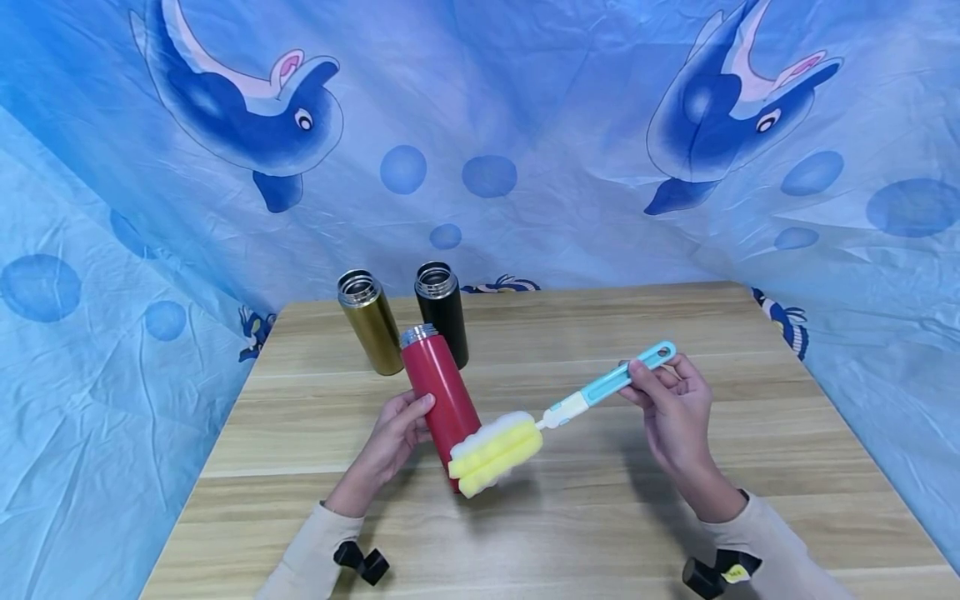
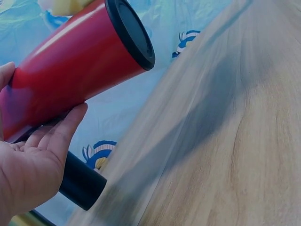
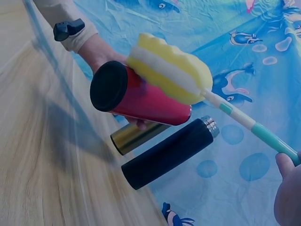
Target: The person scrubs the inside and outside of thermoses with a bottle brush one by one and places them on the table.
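My left hand (image 1: 399,429) grips a red vacuum flask (image 1: 441,379) around its lower half. The flask has no lid and tilts, its steel mouth up and away to the left, its black base (image 2: 130,34) raised off the table in the left wrist view. With thumb and fingers my right hand (image 1: 677,408) pinches the turquoise and white handle of a bottle brush (image 1: 607,383). The brush's yellow and white sponge head (image 1: 497,452) points down-left and overlaps the flask's lower end in the head view, outside the flask.
Behind the red flask a gold flask (image 1: 372,325) and a black flask (image 1: 444,312) stand upright without lids on the wooden table (image 1: 600,517). A blue dolphin-print sheet (image 1: 480,108) hangs behind and around the table.
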Tool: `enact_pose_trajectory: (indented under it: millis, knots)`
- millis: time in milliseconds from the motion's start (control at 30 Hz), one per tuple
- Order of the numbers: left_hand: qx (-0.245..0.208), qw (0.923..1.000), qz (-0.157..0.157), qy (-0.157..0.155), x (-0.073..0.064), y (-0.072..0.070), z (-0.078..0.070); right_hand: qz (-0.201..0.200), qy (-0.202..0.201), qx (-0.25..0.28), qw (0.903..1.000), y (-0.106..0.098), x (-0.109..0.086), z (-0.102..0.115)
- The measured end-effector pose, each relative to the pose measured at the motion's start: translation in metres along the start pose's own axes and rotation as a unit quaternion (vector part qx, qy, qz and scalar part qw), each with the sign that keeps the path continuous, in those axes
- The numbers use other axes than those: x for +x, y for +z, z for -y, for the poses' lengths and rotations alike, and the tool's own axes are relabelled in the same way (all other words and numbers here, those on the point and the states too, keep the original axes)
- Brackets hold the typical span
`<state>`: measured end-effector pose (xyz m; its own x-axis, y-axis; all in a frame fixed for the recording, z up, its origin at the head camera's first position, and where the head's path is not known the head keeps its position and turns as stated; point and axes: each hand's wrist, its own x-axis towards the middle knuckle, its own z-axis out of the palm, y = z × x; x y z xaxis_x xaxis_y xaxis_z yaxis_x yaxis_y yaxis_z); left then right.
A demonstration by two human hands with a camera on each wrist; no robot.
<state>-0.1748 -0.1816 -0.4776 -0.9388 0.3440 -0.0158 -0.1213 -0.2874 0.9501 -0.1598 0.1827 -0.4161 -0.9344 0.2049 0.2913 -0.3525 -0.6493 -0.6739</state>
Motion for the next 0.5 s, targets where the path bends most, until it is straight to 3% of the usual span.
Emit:
enact_pose_trajectory:
  millis: [233,500]
  knots:
    - [0.035,0.9990,-0.025,-0.011,0.0001,0.0019,-0.0003,0.008,0.002,0.002,1.0000,-0.0008,0.0005,-0.0014]
    - [0.065,0.9961,-0.049,-0.035,0.0002,0.0041,-0.0004,-0.017,0.001,-0.016,0.9997,0.0001,0.0017,-0.0032]
